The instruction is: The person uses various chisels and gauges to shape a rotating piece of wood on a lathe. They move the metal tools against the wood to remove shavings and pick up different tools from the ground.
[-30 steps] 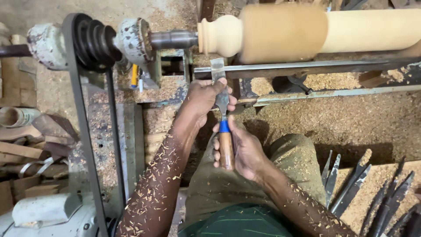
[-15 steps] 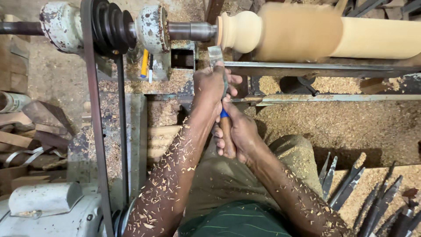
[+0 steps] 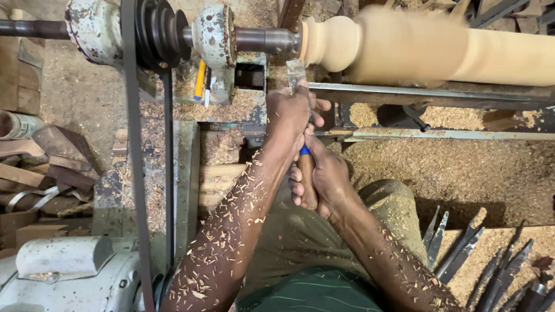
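The left hand (image 3: 292, 112) wraps the metal blade of a turning chisel (image 3: 300, 124), its grip tight, pressing it onto the steel tool rest (image 3: 428, 92). The right hand (image 3: 324, 176), at 5 o'clock from the left, holds the chisel's wooden handle in a firm grip. The blade tip points to 12 o'clock, meeting the pale wooden spindle (image 3: 404, 46) near its rounded bead. At 9 o'clock from the spindle sits the black stepped pulley (image 3: 159, 34) with its belt. Spare chisels (image 3: 462, 248) lie at 4 o'clock among sawdust.
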